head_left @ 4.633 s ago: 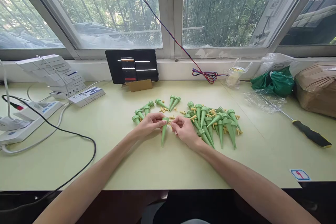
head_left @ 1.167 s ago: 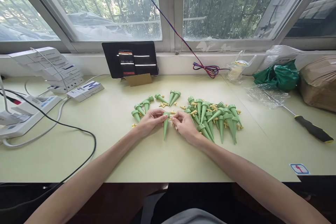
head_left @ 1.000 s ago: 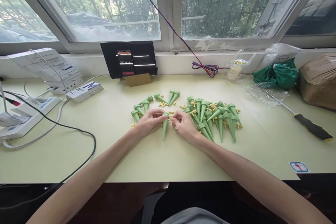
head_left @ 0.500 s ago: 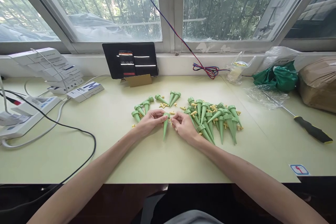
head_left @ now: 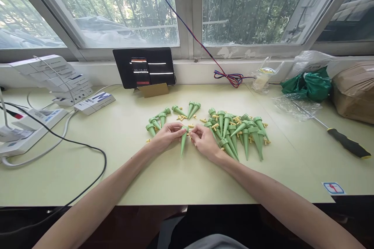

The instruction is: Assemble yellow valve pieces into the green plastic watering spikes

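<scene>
Between the thumb and fingers of my left hand [head_left: 169, 135] is a green plant watering spike [head_left: 183, 144], its cap end up and its point toward me. My right hand [head_left: 203, 140] is closed in a pinch just right of the cap, on a small yellow valve that my fingertips mostly cover. Beside my right hand lies a pile of green watering spikes [head_left: 228, 140] with yellow valves on them. Several more spikes [head_left: 154, 121] lie beyond my left hand. Loose yellow valves [head_left: 181, 117] are scattered past my fingertips.
At the back stands a tablet [head_left: 160, 68] with a timer showing. White boxes [head_left: 62, 78], a power strip [head_left: 35, 128] and a black cable [head_left: 87, 146] are on the left. To the right are a screwdriver [head_left: 347, 142], a green bag [head_left: 309, 85] and a brown package [head_left: 355, 93].
The view has shifted slightly. Both hands keep nearly the same place and hold, and the spike's point has swung a little to the left.
</scene>
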{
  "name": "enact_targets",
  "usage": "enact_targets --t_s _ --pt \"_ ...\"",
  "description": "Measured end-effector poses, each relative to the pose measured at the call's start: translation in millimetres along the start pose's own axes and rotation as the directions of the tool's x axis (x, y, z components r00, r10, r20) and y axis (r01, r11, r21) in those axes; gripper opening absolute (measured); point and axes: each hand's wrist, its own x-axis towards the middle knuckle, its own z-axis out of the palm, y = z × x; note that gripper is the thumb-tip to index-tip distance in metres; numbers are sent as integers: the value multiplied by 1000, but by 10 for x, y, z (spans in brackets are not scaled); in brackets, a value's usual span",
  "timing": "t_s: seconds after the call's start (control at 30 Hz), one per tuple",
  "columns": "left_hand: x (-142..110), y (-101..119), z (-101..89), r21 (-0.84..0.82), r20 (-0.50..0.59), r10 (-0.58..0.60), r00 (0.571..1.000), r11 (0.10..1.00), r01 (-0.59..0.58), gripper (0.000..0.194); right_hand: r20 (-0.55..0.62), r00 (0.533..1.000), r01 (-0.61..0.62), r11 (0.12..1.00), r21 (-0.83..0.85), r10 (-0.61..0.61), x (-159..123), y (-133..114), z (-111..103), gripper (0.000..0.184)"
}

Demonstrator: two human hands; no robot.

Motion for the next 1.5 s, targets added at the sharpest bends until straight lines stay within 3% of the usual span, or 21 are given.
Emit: enact_targets --t_s 0.13,0.4,0.53,0.83,0.9,1.03,1.13,1.4,1.5 --pt "8 0 0 -7 -8 -24 1000 1000 24 29 -16 1000 13 1000 -11 -13 -8 -3 4 16" --pt "-18 75 43 137 -14 88 996 987 -85 30 21 980 -200 961 192 199 -8 -103 6 19" --pt "-36 103 57 138 -7 83 997 987 -81 27 39 974 -226 947 230 223 -7 -124 10 20" --pt "-27 40 19 30 -19 8 1000 1000 -7 24 -12 998 57 998 -13 -58 -23 -105 -10 16" --pt "-33 52 25 38 -11 33 999 999 -33 24 -10 1000 21 1000 18 -21 -25 -126 -10 16" --pt "-50 97 42 96 40 109 993 989 -113 27 43 982 -189 960 205 184 -30 -178 0 21" --pt "-60 112 44 125 41 121 992 984 -126 29 59 972 -234 940 250 226 -31 -187 3 23" --pt "-45 59 34 36 27 38 999 999 -39 27 11 998 63 998 8 -63 -27 -117 -29 17" --pt "-45 61 43 18 27 35 999 999 -35 27 4 999 52 999 14 -52 -31 -139 -29 18"
